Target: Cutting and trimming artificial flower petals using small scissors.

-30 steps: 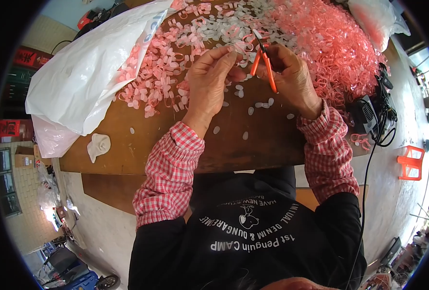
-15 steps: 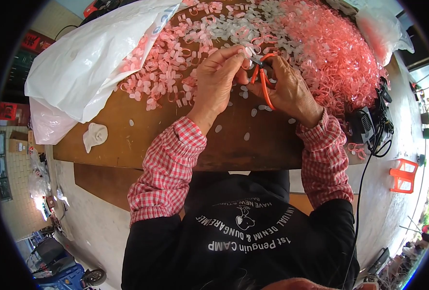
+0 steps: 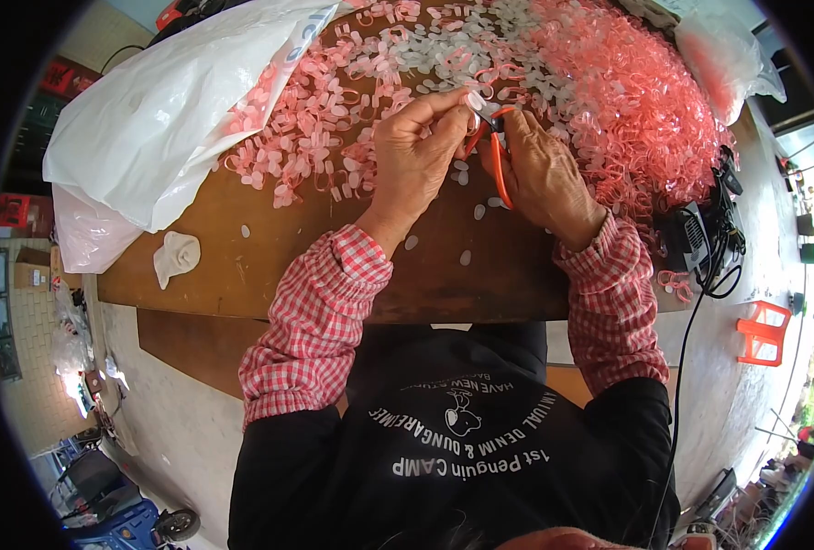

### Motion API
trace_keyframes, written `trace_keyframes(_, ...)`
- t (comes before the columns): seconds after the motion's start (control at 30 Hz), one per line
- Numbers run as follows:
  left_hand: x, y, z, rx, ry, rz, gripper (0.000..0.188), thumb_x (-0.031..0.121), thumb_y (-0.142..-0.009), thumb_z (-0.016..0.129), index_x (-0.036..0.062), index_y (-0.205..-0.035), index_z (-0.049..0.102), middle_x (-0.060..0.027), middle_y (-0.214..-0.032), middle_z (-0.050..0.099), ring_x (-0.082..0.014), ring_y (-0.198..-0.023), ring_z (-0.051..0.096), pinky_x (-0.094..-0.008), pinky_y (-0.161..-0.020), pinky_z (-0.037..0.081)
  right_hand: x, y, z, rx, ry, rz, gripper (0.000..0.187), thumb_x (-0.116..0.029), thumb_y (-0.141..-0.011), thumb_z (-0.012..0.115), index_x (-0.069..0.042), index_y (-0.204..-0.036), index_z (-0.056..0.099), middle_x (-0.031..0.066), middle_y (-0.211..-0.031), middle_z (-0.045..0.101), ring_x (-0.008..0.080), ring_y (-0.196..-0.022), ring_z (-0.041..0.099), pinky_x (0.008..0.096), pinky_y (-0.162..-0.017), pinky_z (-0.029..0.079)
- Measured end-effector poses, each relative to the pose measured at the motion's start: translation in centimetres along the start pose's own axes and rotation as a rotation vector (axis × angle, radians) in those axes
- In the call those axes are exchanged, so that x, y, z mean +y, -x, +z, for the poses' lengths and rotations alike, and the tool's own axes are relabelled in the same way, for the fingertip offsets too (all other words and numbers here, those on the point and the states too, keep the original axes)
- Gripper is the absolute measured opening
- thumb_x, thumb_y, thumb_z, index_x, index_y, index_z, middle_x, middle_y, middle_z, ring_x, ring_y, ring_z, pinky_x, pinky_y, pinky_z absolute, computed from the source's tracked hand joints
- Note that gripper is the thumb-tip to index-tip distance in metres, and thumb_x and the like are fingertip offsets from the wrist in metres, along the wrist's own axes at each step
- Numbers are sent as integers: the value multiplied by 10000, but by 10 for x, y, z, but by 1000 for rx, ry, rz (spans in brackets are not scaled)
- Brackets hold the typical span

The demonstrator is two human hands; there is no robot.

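Note:
Orange-handled nippers [image 3: 500, 165] are gripped in my right hand [image 3: 551, 170], their dark jaws pointing up and left. Between the thumb and fingertips of my left hand [image 3: 413, 151] is a small plastic piece with a whitish oval end [image 3: 476, 100]. The jaws meet that piece or lie right beside it; I cannot tell exactly where they touch. Beyond both hands spreads a layer of loose pink plastic pieces [image 3: 306, 133] and clear-white ovals [image 3: 425, 55]. A tall heap of pink looped pieces [image 3: 627, 110] rises to the right.
The brown table [image 3: 334, 289] carries a large white plastic bag [image 3: 169, 110] at left and a crumpled pale cloth [image 3: 177, 258]. A dark device with cables [image 3: 687, 234] sits at the right edge. An orange stool [image 3: 763, 332] stands on the floor at right.
The nippers' handles have drawn closer together as my right fingers squeeze in. My right hand has shifted slightly left; my left hand stays nearly in place.

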State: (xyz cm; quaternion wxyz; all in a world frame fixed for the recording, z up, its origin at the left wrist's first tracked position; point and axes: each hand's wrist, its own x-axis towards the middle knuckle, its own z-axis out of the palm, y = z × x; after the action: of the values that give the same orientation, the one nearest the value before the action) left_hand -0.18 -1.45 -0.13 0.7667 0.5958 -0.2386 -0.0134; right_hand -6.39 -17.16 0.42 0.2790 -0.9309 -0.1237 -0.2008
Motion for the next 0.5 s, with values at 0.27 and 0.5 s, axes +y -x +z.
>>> trace_keyframes(0.27,-2,1,-3,-20,-21,-66,236,57,-932,606,-28,-1148,648,15,-775,585,-37,-633,491,-188,-572,416,-1,2,8,82,73,-14,209,-163,-924,588,10,-907,474,209,-715,571,400,-603,575,460,-510,434)
trace_keyframes(0.5,-4,-2,-3,15,53,-59,234,29,-908,629,-30,-1134,646,8,-804,612,-35,-646,507,-182,-571,432,-1,1,2,-39,48,103,176,-117,-900,587,3,-881,460,216,-691,593,416,-608,590,465,-531,451)
